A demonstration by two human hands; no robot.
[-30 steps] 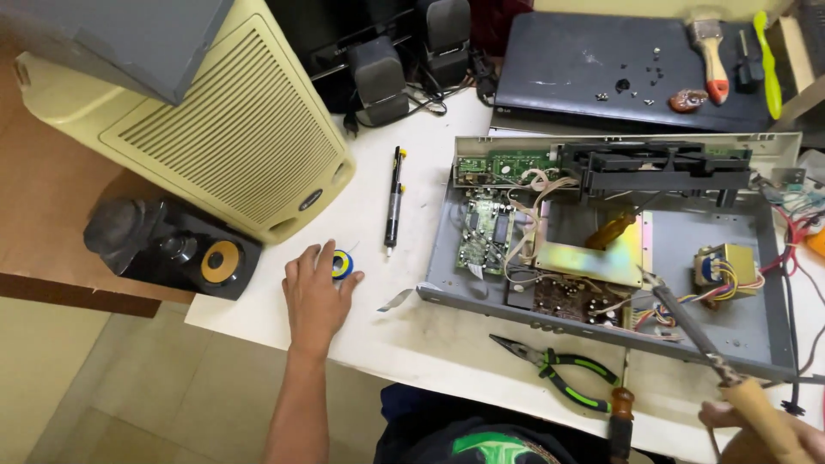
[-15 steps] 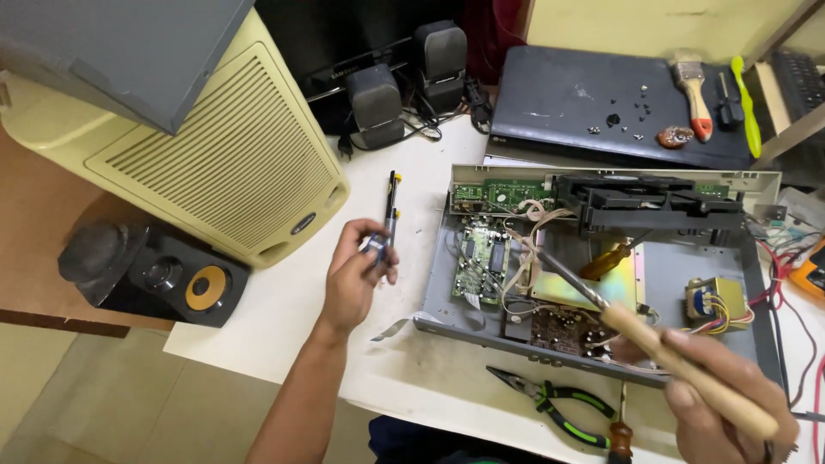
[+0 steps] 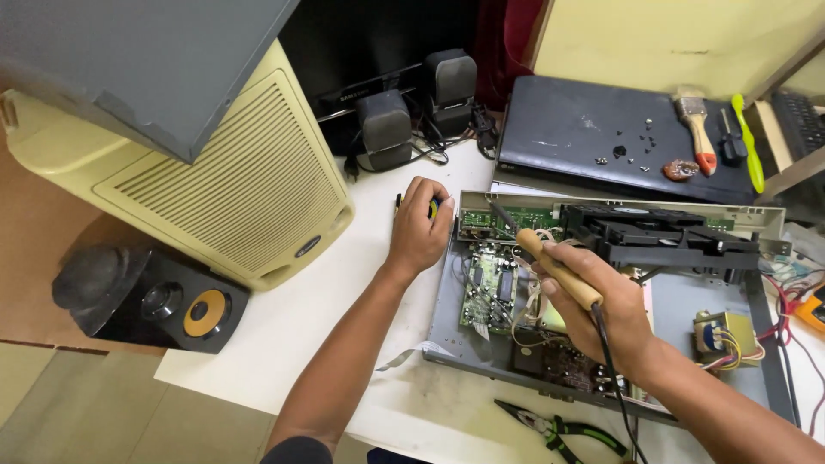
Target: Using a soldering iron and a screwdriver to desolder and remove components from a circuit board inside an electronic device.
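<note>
An open grey electronics chassis (image 3: 447,318) lies on the white table, with green circuit boards (image 3: 485,288) and a black disc drive (image 3: 657,232) inside. My right hand (image 3: 601,314) grips a soldering iron (image 3: 554,266) by its wooden handle above the boards. The iron's tip points at the small green board in the chassis's far left corner. My left hand (image 3: 418,230) is closed on a small yellow and blue reel (image 3: 434,207) just outside that corner, knuckles up. Most of the reel is hidden by the fingers.
A large cream speaker cabinet (image 3: 215,180) and a black speaker with a yellow cone (image 3: 185,309) stand at left. Two small grey speakers (image 3: 412,107) are behind. A dark lid (image 3: 584,137) holds loose screws and a paintbrush (image 3: 692,125). Green-handled pliers (image 3: 571,427) lie near the front edge.
My left hand picked up the reel from the table's front and carried it to the chassis's far left corner. My right hand swung the soldering iron left, over the boards.
</note>
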